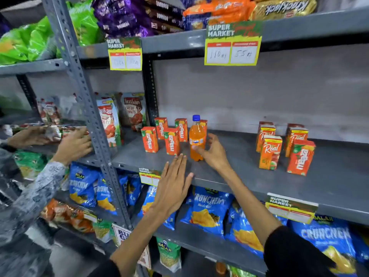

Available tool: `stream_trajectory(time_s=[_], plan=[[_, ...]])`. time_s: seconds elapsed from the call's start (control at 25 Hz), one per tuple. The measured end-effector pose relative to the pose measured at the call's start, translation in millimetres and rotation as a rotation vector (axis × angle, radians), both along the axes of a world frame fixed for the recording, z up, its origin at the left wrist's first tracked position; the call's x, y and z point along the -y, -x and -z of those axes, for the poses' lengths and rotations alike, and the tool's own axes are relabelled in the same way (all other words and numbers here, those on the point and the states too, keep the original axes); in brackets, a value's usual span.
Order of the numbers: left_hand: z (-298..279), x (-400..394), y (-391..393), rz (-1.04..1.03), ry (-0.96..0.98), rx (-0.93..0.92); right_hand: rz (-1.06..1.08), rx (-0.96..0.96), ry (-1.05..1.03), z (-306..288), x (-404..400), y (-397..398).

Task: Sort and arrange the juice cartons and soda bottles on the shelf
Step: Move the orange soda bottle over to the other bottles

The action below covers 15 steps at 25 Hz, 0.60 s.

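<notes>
Now: your hands at the orange soda bottle, mid-shelf

Far at the left edge of the frame, another person's hands (73, 144) in a patterned grey sleeve rest on packets on the neighbouring shelf bay; that bay also holds red tomato pouches (109, 122) standing beside the slotted grey upright (87, 108).

Right of that upright, on the grey middle shelf (249, 176), five orange Maaza cartons (171, 141) stand upright in a loose cluster at centre frame, two in front and three behind, one of them half hidden by the bottle. Just right of them stands the Fanta bottle (196, 137), upright, blue cap on, near the shelf's front.

Your left hand (173, 186) lies lower centre, flat and fully open, fingers together and pointing up toward the front cartons; it holds nothing, and whether the fingertips touch the shelf edge cannot be told. Your right hand (212, 151) sits just right of the bottle, fingers spread and curled toward it, thumb at the bottle's lower body; it is open, not closed around the bottle.

Well apart, toward the right of the shelf, four Real cartons (270, 151) stand in two short rows, with one more Maaza carton (301, 157) in front at the far right.

Below run blue chip bags (209, 210); above, yellow price tags (232, 45) hang from the upper shelf.
</notes>
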<state>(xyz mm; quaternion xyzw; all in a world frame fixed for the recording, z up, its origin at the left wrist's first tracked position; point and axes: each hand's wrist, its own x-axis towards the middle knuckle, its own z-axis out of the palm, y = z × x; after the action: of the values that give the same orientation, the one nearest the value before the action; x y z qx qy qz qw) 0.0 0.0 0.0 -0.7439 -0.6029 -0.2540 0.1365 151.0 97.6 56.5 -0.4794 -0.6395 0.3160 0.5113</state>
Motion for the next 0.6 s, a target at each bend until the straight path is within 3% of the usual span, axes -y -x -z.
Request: stream_trajectory(time_s=[0.4, 0.6], plan=[[5.4, -11.1, 5.4, -0.020, 0.058, -0.086, 0.125, -0.052, -0.047, -3.2, 3.8, 11.9], [6.8, 11.1, -36.3, 0.064, 0.014, 0.048, 0.058, -0.134, -0.050, 2.1, 52.1, -38.8]])
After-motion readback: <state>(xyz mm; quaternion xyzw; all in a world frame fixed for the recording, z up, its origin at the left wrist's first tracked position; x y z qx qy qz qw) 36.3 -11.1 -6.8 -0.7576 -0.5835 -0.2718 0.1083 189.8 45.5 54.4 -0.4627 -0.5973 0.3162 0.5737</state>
